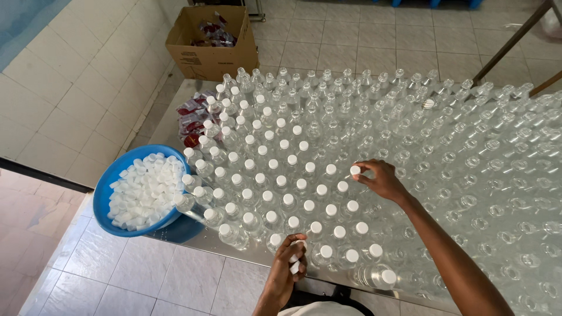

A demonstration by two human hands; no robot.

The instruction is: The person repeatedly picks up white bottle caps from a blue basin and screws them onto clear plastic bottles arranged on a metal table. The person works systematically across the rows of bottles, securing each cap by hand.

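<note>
Many clear plastic bottles [410, 134] stand packed together on a shiny metal table [167, 114]. Those on the left and near side carry white caps; the rest are uncapped. My right hand [383, 180] reaches over the rows and presses a white cap [355, 170] onto a bottle with thumb and fingers. My left hand [291, 263] hovers at the table's near edge, closed around a few white caps [294, 262]. A blue bowl [111, 178] heaped with loose white caps [145, 190] sits at the table's left corner.
An open cardboard box [212, 41] with red packets stands on the tiled floor beyond the table. More red packets [192, 120] lie at the table's left edge. A slanted metal pole [512, 44] rises at the upper right.
</note>
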